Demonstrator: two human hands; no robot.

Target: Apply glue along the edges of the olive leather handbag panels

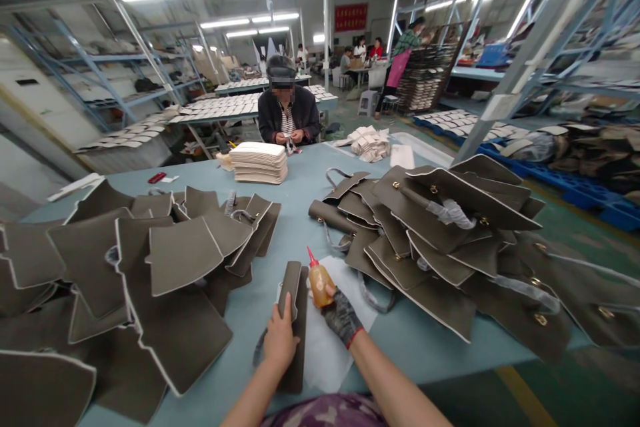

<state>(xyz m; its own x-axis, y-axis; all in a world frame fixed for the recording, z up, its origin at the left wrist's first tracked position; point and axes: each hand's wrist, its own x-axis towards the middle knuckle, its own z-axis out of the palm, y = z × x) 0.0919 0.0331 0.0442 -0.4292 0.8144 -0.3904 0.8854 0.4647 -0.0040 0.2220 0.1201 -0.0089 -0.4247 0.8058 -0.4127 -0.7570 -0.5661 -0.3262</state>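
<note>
Holds with the left hand (pixel 280 341), fingers closed on it, a folded grey-brown panel (pixel 295 283), dark with a white edge, long and narrow, lying on the blue table (pixel 300 213) near its front side. Wraps the gloved right hand (pixel 343 317) around an amber glue bottle (pixel 319 282) with a red nozzle, upright, just beside the panel, over white paper (pixel 325 347)

One glue bottle (pixel 319 283), one folded bag piece (pixel 300 340) and one cream stack (pixel 259 162) are shown. Two olive heaps are counted: left heap (pixel 180 257), right heap (pixel 425 273).
</note>
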